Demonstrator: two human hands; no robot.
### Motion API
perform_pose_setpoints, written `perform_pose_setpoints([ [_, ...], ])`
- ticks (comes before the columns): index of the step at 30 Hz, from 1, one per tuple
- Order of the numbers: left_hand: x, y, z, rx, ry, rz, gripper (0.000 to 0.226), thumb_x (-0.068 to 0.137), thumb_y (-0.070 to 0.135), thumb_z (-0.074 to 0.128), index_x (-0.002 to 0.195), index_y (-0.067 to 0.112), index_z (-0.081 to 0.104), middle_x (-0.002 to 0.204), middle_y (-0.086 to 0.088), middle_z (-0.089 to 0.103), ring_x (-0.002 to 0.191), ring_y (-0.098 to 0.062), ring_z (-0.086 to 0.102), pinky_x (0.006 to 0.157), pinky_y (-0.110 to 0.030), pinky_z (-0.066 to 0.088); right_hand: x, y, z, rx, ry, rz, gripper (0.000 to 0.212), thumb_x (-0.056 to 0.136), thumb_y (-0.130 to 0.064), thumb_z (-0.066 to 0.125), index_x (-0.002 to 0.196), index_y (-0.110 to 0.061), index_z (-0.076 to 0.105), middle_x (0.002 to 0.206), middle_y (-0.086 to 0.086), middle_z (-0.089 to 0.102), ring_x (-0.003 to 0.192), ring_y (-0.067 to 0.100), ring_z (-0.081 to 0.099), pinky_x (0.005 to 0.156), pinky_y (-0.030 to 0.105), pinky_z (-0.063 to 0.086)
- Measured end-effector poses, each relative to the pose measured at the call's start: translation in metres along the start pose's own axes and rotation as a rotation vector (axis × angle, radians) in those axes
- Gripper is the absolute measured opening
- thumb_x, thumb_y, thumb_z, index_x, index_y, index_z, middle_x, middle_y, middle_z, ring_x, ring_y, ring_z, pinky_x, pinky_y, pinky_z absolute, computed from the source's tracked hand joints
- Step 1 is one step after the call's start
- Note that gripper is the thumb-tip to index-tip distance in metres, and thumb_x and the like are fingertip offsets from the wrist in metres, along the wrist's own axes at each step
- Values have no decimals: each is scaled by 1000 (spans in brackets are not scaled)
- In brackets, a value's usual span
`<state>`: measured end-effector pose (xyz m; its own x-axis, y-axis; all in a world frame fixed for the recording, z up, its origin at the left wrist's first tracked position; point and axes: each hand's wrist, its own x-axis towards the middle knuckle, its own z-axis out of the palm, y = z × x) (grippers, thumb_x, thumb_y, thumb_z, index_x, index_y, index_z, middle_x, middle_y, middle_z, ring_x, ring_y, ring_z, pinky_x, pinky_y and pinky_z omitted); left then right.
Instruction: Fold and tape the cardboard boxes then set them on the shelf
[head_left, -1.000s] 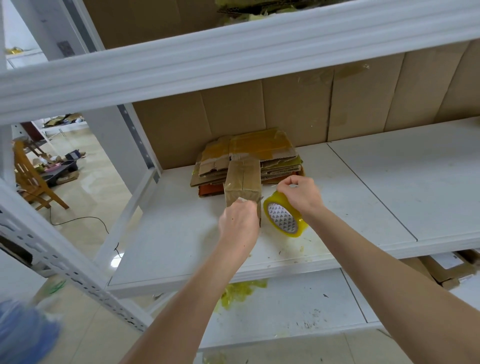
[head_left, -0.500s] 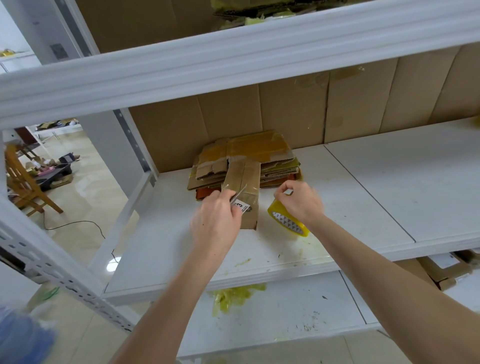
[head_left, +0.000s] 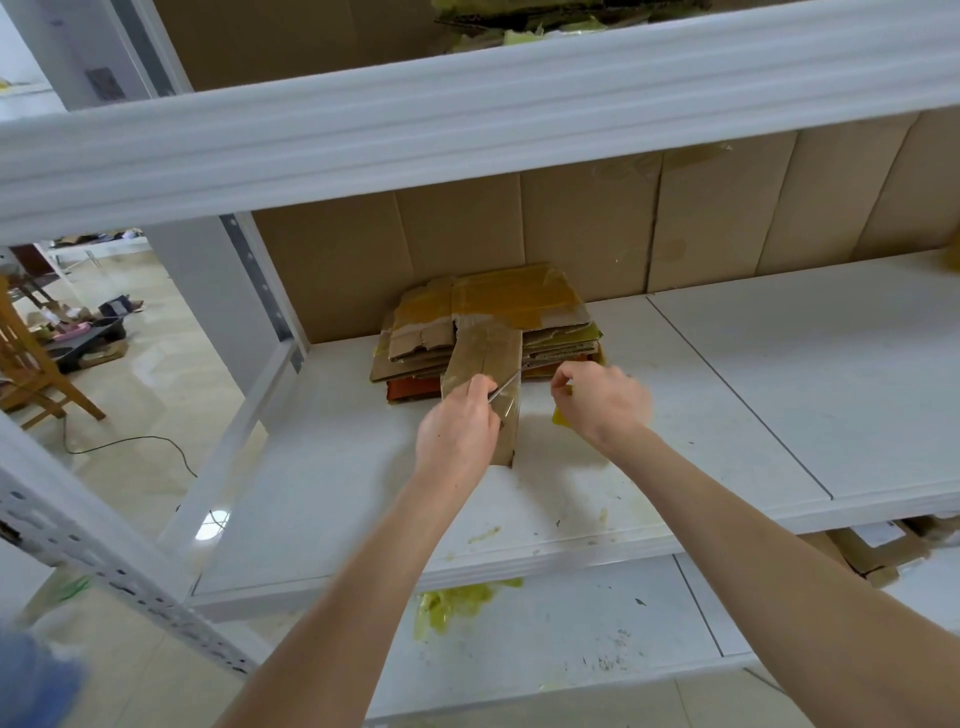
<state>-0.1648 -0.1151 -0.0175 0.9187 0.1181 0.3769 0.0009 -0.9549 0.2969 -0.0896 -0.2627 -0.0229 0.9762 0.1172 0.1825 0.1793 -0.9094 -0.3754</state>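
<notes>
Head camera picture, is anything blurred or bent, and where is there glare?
Head view: the right hand is motion-smeared, the left hand sharper; the upper shelf beam bows from the wide lens; a glare spot shines on the glossy floor; a blue blur fills the bottom-left corner.

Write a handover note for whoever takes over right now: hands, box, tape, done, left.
Left hand: fingers pinch the tape strip at the small box.
Right hand: grips the yellow tape roll, which is mostly hidden under it.
The box stands on the middle shelf, in front of the stack of flat cardboard.
Done: box folded, some tape on it.
Left: press the strip down, tear it off, then fold and tape the flat stack.
</notes>
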Motion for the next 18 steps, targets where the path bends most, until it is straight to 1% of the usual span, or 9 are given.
perform_pose_setpoints([
  [3, 1, -8, -2, 10, 17, -47, 28, 96, 12, 46, 124, 13, 51, 100, -3, 67, 77, -20, 63, 62, -31, 50, 6, 11, -4, -59, -23, 61, 22, 93, -23, 42, 97, -31, 62, 96, 3, 64, 82, 28, 56, 67, 31, 42],
  [5, 3, -18, -6, -14, 38, -75, 28, 96, 12, 48, 124, 13, 52, 99, -3, 66, 76, -20, 61, 62, -32, 50, 8, 30, -6, -35, -36, 140, 21, 92, -22, 43, 95, -30, 63, 101, 7, 64, 87, 31, 58, 68, 32, 43],
  [7, 4, -19, -8, -94, 57, -50, 27, 96, 12, 49, 123, 14, 54, 100, -1, 66, 77, -17, 61, 65, -33, 54, 8, 46, -6, 109, -12, 179, 17, 94, -28, 47, 87, -34, 61, 97, 5, 65, 85, 29, 58, 63, 29, 42],
  [8, 4, -16, -8, -179, 86, -32, 27, 96, 11, 50, 122, 15, 56, 100, -1, 65, 78, -14, 61, 65, -30, 54, 8, 48, -5, 209, 12, 166, 15, 94, -31, 50, 83, -35, 60, 91, 1, 65, 82, 27, 57, 59, 27, 40],
  [10, 4, -16, -9, -307, 228, 5, 27, 94, 8, 52, 120, 12, 60, 101, 0, 62, 81, -11, 58, 64, -20, 49, 10, 42, -4, 424, 59, 142, 14, 93, -32, 57, 79, -34, 60, 79, -10, 59, 80, 21, 54, 55, 24, 36],
  [11, 3, -22, -10, -325, 320, -2, 27, 94, 6, 53, 119, 9, 61, 100, 1, 59, 83, -12, 56, 65, -16, 44, 11, 37, -3, 525, 75, 152, 13, 92, -32, 59, 80, -34, 61, 77, -13, 57, 81, 20, 54, 58, 24, 39],
  [13, 1, -49, -10, -335, 438, -129, 27, 93, 4, 53, 118, 6, 63, 99, -2, 56, 81, -13, 51, 64, -11, 34, 13, 31, -2, 663, 99, 190, 9, 91, -31, 61, 82, -33, 63, 77, -16, 56, 81, 18, 55, 66, 28, 45],
  [15, -8, -86, -5, -289, 375, -324, 28, 95, 5, 49, 120, 6, 62, 103, -10, 56, 78, -15, 46, 68, -17, 32, 13, 29, 1, 719, 114, 211, 11, 90, -29, 62, 79, -33, 63, 76, -18, 55, 79, 16, 54, 65, 28, 45],
  [18, -29, -127, 17, -137, 80, -533, 34, 96, 7, 45, 128, 7, 57, 113, -12, 52, 82, -18, 47, 73, -29, 39, 12, 27, 6, 727, 99, 227, 13, 89, -29, 63, 77, -33, 63, 79, -18, 55, 80, 16, 55, 69, 31, 50],
])
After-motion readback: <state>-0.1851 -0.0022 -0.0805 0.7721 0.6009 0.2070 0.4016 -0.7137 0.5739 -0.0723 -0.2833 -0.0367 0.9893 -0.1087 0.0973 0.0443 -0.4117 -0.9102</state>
